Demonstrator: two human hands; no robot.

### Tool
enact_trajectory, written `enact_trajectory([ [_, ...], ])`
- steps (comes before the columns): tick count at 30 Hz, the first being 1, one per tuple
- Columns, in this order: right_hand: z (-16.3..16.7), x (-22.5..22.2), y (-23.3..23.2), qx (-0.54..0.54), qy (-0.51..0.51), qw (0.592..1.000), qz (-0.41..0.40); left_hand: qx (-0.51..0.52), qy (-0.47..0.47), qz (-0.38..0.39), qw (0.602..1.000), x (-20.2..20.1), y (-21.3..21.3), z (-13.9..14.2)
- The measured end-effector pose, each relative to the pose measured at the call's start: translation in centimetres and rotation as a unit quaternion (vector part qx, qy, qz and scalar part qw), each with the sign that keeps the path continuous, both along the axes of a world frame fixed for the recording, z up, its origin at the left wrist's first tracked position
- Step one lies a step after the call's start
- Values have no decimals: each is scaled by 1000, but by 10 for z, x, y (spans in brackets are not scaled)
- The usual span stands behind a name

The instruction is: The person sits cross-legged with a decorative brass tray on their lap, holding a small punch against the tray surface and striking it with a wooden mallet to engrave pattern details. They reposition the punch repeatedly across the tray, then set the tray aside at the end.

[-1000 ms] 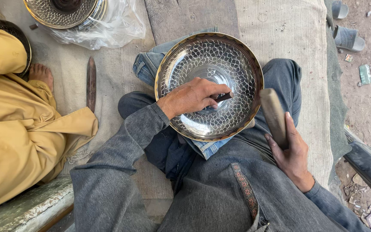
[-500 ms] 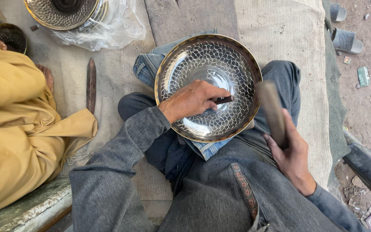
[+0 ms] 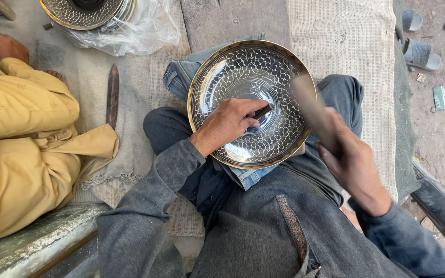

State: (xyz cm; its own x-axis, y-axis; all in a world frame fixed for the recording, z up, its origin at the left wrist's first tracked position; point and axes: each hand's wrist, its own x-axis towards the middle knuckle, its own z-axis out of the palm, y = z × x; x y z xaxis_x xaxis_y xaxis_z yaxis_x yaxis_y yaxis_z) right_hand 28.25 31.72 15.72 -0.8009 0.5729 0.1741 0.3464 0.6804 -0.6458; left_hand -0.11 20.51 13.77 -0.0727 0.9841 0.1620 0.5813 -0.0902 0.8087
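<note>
On the seated person's lap: one patterned metal dish [image 3: 263, 82], face up. Left hand [image 3: 228, 123] closed around one dark punch [image 3: 262, 111], its long axis slanting toward the dish centre. Right hand [image 3: 355, 164] gripping one blurred mallet [image 3: 312, 110] over the dish's right rim. Second dish [image 3: 81, 10] upper left; woven mats [image 3: 336, 36], dirt ground.

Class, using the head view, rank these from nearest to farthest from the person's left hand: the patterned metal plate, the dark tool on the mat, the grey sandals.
From the left hand:
1. Patterned metal plate, directly under it, on the lap.
2. Dark tool, on the mat to the left.
3. Grey sandals, far upper right on the ground.
</note>
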Motion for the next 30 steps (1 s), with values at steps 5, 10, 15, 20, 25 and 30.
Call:
enact_trajectory([
  [5,19,-18,26,-2,-98,995,20,-55,-6,83,995,5,-8,-8],
  [10,33,-38,55,42,-196,976,91,-35,-11,174,984,19,-15,-15],
  [15,49,-63,75,178,-243,937,179,-20,-24,277,960,33,-20,-19],
  [20,67,-93,84,243,-224,911,245,-22,-57,360,931,46,-24,-22],
  [25,86,-126,87,294,-148,890,315,9,-63,441,895,60,-25,-29],
  [30,101,-149,84,340,-117,868,342,16,-53,482,875,67,-24,-32],
])
